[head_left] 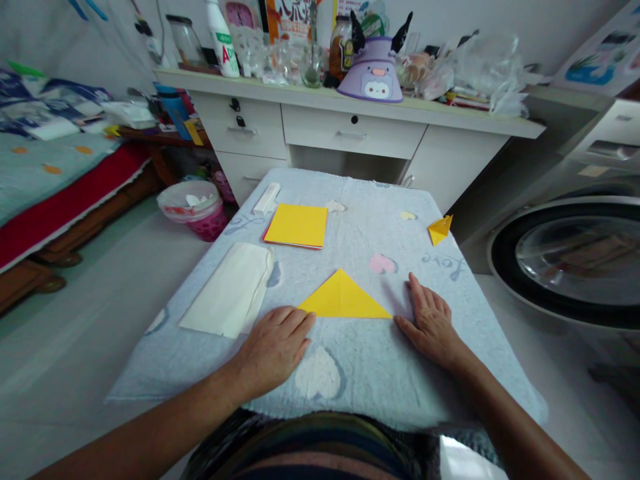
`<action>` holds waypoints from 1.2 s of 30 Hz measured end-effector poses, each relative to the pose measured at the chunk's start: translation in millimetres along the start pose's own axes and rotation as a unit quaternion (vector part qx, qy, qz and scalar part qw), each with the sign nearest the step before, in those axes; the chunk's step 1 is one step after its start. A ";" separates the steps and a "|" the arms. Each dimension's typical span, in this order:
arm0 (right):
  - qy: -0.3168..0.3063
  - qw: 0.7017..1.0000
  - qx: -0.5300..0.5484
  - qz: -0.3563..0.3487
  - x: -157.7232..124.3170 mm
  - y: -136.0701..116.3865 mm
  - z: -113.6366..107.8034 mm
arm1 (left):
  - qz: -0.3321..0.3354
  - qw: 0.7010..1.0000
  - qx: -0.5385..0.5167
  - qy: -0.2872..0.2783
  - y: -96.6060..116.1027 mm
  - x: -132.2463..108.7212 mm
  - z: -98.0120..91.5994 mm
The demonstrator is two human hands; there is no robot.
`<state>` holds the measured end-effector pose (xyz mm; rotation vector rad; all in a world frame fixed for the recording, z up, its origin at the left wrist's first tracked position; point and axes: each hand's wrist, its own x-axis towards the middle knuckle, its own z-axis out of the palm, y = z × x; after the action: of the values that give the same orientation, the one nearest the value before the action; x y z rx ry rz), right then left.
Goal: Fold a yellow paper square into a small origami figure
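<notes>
A sheet of yellow origami paper (341, 297), folded into a triangle, lies on the cloth-covered table with its peak pointing away from me. My left hand (275, 347) is closed at its left corner, fingers curled over the tip. Beside the right corner rests my right hand (429, 323), open, its thumb close to the paper's tip and its fingers spread on the cloth. Farther back is a stack of square origami paper (297, 225), yellow on top. A small folded yellow paper piece (440, 230) sits near the table's right edge.
A folded white tissue (227, 287) lies left on the tablecloth (370, 373), and a small white box (267, 199) sits behind it. Beyond stands a cabinet (240, 133) topped with bottles, jars and a purple visor (373, 67). A pink bin (207, 223) is left, a washing machine (605, 143) right.
</notes>
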<state>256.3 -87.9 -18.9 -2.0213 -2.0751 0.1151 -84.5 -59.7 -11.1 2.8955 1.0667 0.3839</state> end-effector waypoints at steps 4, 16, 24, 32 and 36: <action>-0.023 0.993 0.109 0.040 13.2 15.0 -8.6 | -0.013 0.999 -0.042 0.008 -2.2 6.4 -5.6; -0.078 0.968 0.212 -0.112 71.6 -50.6 -14.9 | -0.155 0.980 -0.128 -0.014 -8.2 66.9 -1.0; -0.076 0.954 0.244 -0.158 70.2 -51.1 -2.8 | -0.164 0.965 -0.204 0.026 -5.7 62.8 -3.8; -0.037 0.899 0.401 -0.171 67.6 -44.9 -5.6 | -0.156 0.945 -0.284 0.042 -11.1 69.6 -14.6; 0.076 0.919 0.350 -0.163 65.7 -42.2 -7.9 | -0.067 0.971 -0.184 0.136 -14.5 78.5 -24.0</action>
<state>216.2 -25.2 5.9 -1.2096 -1.8676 0.5346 -41.9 0.5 27.7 2.4768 1.0791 0.8857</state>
